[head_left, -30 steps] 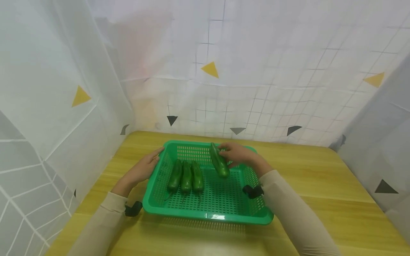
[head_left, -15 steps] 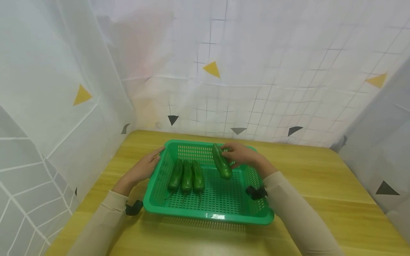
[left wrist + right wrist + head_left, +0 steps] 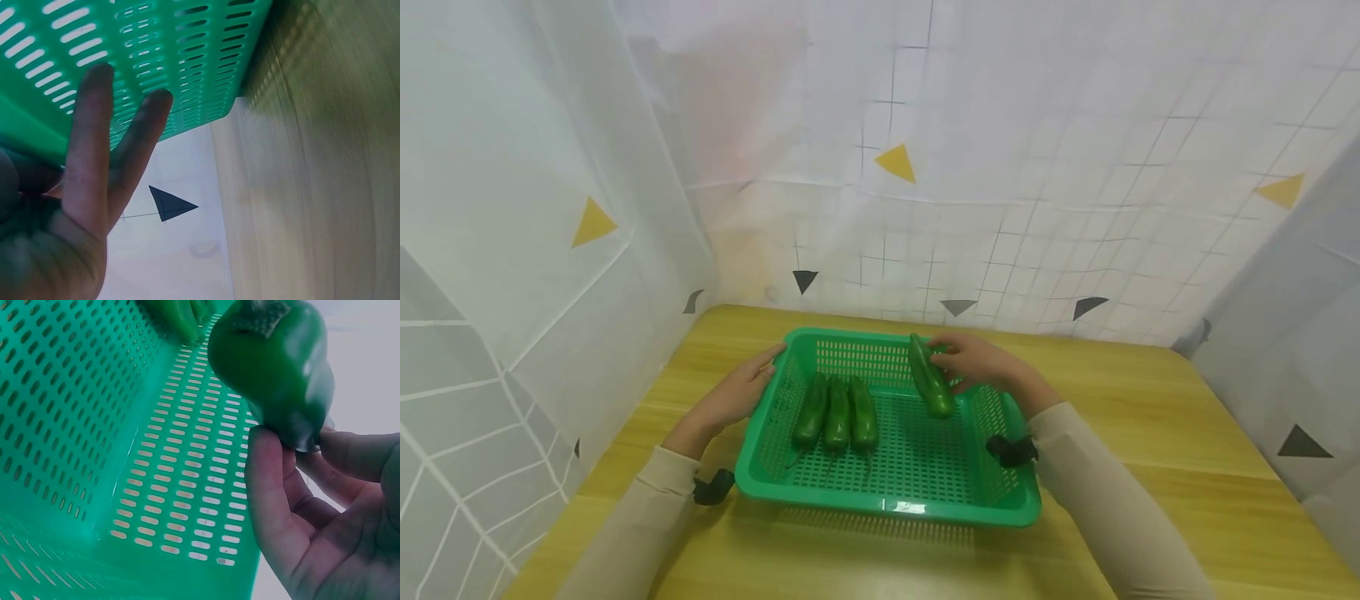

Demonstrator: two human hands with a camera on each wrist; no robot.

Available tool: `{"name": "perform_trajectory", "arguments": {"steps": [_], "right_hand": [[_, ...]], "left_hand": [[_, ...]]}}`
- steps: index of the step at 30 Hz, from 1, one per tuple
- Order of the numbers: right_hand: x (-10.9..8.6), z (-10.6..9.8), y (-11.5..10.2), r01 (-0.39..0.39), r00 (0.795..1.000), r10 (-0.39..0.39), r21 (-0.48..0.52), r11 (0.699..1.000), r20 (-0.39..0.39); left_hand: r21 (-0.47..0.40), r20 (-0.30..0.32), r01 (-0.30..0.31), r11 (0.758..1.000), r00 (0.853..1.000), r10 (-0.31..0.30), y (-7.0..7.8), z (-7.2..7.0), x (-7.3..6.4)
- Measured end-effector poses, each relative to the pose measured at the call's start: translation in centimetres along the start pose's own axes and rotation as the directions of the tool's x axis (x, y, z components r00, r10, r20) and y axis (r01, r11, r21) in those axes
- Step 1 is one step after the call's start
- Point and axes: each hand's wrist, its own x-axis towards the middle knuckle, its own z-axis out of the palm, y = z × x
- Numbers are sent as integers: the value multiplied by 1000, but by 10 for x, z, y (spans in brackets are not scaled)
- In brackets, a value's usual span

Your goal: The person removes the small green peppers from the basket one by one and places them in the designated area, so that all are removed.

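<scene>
My right hand [image 3: 976, 362] pinches a long green pepper [image 3: 931, 379] between thumb and fingers, over the right part of a green slotted plastic basket [image 3: 887, 506]. In the right wrist view the held pepper [image 3: 275, 369] shows its blunt stem end close up. Three more green peppers [image 3: 837, 417] lie side by side in the basket's left half, stems toward the person. Against the basket's left side rests my left hand [image 3: 741, 392], its fingers at the rim. The left wrist view shows two straight fingers [image 3: 90, 150] along the slotted outer wall.
The basket stands on a wood-grain table [image 3: 1120, 417]. Behind it and at both sides hang pale sheets [image 3: 1000, 167] printed with lines and triangles. Black wrist straps with cameras sit on both sleeves, the right one [image 3: 1011, 451] overlapping the basket's right wall.
My right hand has shifted a little to the right with the pepper in its grip. The left hand and the three lying peppers stay where they were.
</scene>
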Motion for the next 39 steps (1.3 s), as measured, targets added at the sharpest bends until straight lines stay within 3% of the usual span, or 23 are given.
{"name": "perform_trajectory", "arguments": {"steps": [26, 39], "right_hand": [[-17, -17, 4, 13, 1000, -13, 20, 1000, 8], [-30, -31, 3, 44, 999, -43, 32, 999, -24]], "left_hand": [[-41, 14, -3, 999, 1000, 4, -1, 1, 0], [-50, 11, -5, 999, 1000, 6, -2, -2, -2]]}}
